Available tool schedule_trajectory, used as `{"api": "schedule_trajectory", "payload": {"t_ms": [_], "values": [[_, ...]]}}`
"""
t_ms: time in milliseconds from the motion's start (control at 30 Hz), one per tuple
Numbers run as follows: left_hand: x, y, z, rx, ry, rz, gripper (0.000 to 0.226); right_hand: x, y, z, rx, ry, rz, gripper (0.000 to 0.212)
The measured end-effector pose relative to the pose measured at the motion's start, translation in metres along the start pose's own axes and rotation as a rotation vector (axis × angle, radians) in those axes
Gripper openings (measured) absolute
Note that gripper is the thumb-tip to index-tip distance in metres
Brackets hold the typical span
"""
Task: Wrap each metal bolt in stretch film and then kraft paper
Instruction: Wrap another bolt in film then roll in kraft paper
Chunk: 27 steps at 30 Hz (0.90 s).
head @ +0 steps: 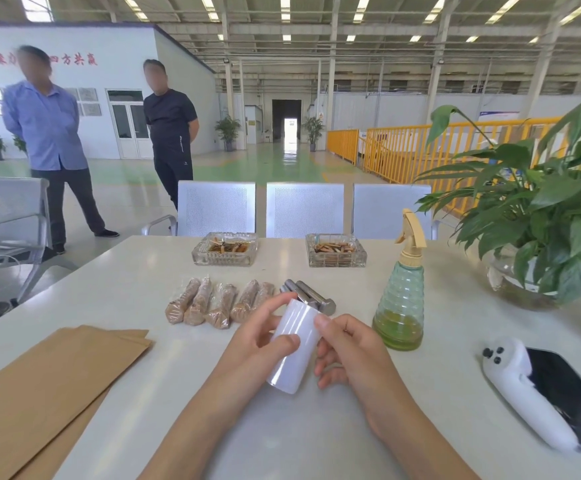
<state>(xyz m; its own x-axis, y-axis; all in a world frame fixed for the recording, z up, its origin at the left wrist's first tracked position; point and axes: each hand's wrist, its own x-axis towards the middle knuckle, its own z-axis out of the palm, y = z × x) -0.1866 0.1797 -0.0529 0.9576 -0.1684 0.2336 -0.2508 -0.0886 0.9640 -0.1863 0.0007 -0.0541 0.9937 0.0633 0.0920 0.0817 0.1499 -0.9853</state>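
Note:
A white roll of stretch film (294, 348) is held tilted above the table's middle. My left hand (257, 341) grips it from the left, thumb across its front. My right hand (344, 351) holds it from the right, thumb on its upper edge. Just behind the roll lie bare metal bolts (311, 296), partly hidden by it. To their left, several bolts wrapped in kraft paper and film (216, 301) lie in a row. Sheets of kraft paper (46, 389) lie flat at the near left.
A green spray bottle (401, 299) stands right of my hands. Two glass ashtrays (225, 249) (335, 250) sit at the far edge. A phone with a white device (538, 389) lies near right. A potted plant (538, 216) stands far right. Two people stand beyond the table, left.

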Motion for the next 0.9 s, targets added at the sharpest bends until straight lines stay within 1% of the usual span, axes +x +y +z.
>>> {"api": "schedule_trajectory", "payload": {"t_ms": [100,233,367,400,500,667,700,767,833,900], "values": [[0.0007,0.0024,-0.0012,-0.023,0.026,-0.013,0.053,-0.0008,-0.0012,-0.0002,-0.002,-0.039,-0.041,0.021],[0.0006,0.0046,-0.0019,-0.017,0.050,-0.039,0.055,-0.0005,-0.0026,-0.0011,-0.032,-0.027,-0.043,0.026],[0.0023,0.0033,-0.0034,0.000,0.064,-0.074,0.059,0.0005,-0.0026,0.0007,0.038,-0.009,0.027,0.035],[0.0035,0.0027,-0.0030,-0.003,0.060,-0.082,0.058,0.0007,-0.0020,0.0014,0.061,-0.007,0.041,0.034],[0.0058,0.0020,0.0002,-0.015,0.075,-0.104,0.056,0.0009,-0.0006,0.0019,0.106,0.014,0.060,0.023],[0.0050,0.0037,0.0010,-0.050,0.095,-0.145,0.049,0.0007,0.0012,-0.0005,0.176,0.013,0.023,0.018],[0.0041,0.0041,0.0007,-0.060,0.092,-0.150,0.046,0.0000,0.0012,-0.0001,0.143,0.002,-0.010,0.016],[0.0020,0.0051,-0.0014,-0.093,0.098,-0.173,0.041,-0.0016,0.0017,0.0013,0.010,-0.023,-0.095,0.027],[0.0003,0.0069,-0.0041,-0.143,0.085,-0.212,0.035,-0.0025,0.0028,0.0034,-0.123,-0.025,-0.176,0.034],[-0.0005,0.0082,-0.0074,-0.174,0.066,-0.247,0.026,-0.0040,0.0042,0.0059,-0.221,-0.008,-0.217,0.038]]}}
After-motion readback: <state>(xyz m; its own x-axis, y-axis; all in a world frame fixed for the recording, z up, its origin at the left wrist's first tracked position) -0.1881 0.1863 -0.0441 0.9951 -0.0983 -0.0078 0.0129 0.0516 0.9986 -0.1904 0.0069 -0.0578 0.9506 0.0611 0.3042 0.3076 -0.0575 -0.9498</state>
